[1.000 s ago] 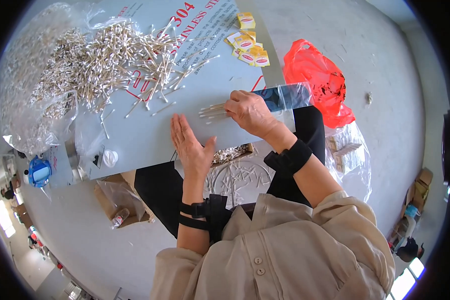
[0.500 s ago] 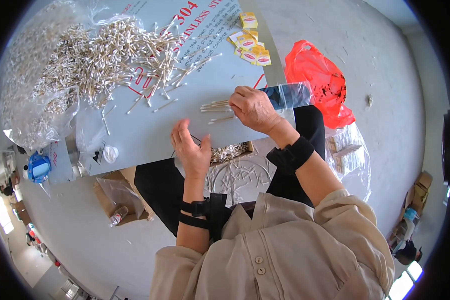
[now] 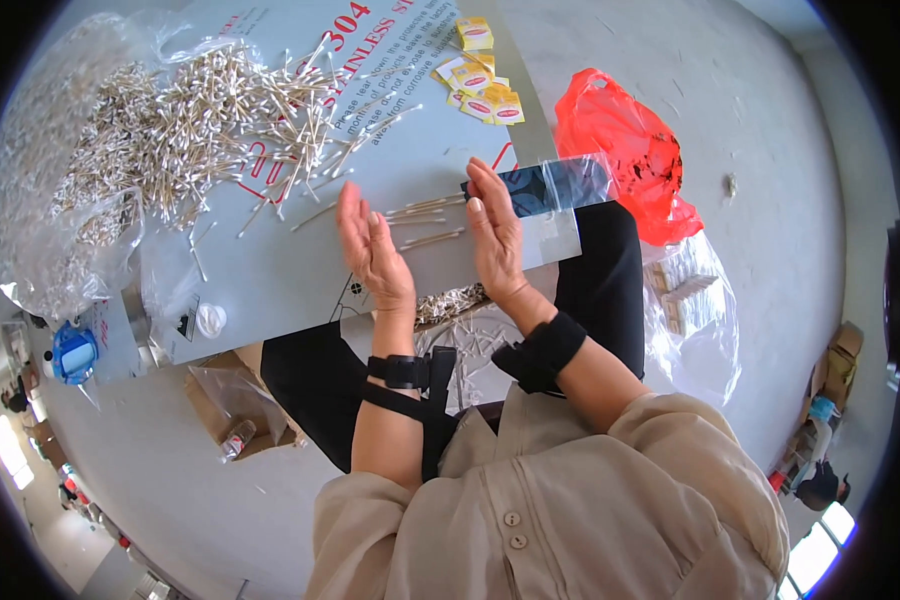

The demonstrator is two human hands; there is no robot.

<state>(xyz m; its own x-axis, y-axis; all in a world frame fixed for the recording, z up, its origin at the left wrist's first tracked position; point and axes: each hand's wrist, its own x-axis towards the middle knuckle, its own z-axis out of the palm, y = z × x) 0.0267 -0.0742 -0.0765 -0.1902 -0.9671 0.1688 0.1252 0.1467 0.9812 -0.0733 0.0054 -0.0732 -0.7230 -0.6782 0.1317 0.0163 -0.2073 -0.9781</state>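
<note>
Several cotton swabs (image 3: 433, 238) lie roughly side by side on the grey sheet-covered table (image 3: 280, 260), between my two hands. My left hand (image 3: 380, 262) is open and upright at their left ends, its fingers stretched and thumb apart. At the other ends stands my right hand (image 3: 497, 235), also open, with its palm turned inward and its fingers straight. Nothing is gripped in either hand. Just right of it lies a flat dark packet (image 3: 540, 190) in clear film, reaching past the table edge. A large heap of cotton swabs (image 3: 170, 130) covers the far left.
Yellow-and-white paper cards (image 3: 485, 95) lie at the far right of the table. A red plastic bag (image 3: 620, 150) is beyond its right edge, near a clear bag of white packs (image 3: 690, 290). A blue device (image 3: 73, 352) and a cardboard box (image 3: 210, 405) are at left.
My right hand has let go of the swabs and opened at their right ends. My left hand has moved up to their left ends. The view has shifted slightly.
</note>
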